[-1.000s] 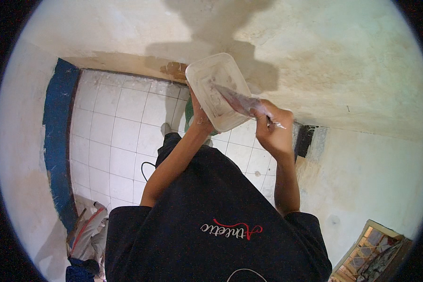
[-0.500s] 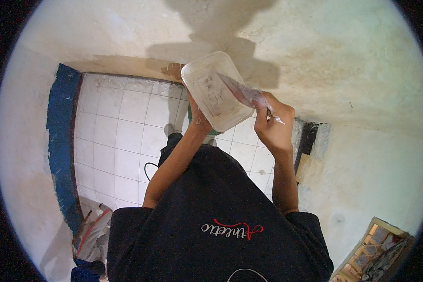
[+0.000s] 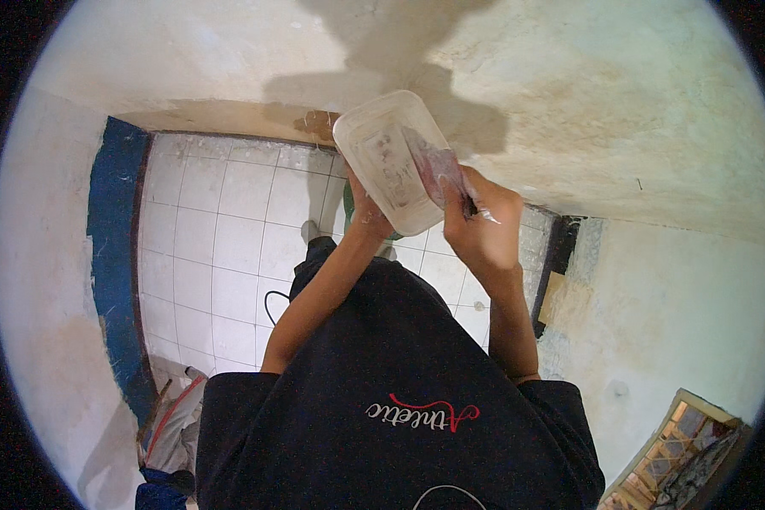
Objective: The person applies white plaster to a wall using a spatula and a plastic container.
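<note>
Holding the pale tub (image 3: 379,127) up over the tiled floor (image 3: 240,234) from its near left side, fingers partly hidden, the left hand (image 3: 368,212) could lose it if the right hand (image 3: 490,219), clamped on a flat scraper-like tool (image 3: 436,168), pressed hard on its seemingly unsupported right side. Half a second ago that tool slanted more across the tub; now it points more steeply away, the right hand shifted left.

The tub (image 3: 382,183) is cloudy plastic, smeared inside; the tool (image 3: 439,170) looks streaked, its material unclear. Matt cloth shirt (image 3: 382,348), smooth tiles (image 3: 195,234), matt, patchy wall (image 3: 603,93).
</note>
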The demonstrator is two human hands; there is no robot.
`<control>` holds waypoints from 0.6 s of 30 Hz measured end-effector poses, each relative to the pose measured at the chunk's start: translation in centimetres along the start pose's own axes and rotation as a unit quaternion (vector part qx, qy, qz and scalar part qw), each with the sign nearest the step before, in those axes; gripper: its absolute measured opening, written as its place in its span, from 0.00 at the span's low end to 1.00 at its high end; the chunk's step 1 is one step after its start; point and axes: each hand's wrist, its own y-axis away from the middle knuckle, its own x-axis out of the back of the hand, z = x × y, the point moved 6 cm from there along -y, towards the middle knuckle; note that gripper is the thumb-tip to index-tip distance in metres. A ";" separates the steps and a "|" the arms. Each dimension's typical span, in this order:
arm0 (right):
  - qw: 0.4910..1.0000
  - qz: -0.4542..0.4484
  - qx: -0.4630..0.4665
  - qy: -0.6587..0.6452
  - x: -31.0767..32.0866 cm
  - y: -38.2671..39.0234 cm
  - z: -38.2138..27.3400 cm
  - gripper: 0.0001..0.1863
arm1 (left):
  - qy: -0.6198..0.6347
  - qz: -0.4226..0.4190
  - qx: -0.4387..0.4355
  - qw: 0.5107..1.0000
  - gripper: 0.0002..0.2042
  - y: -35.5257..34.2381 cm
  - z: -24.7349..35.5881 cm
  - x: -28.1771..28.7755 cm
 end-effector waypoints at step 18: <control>0.998 0.001 -0.055 -0.018 0.0 0.9 0.2 0.06 | 0.036 -0.022 0.026 0.999 0.32 1.2 -0.9 0.9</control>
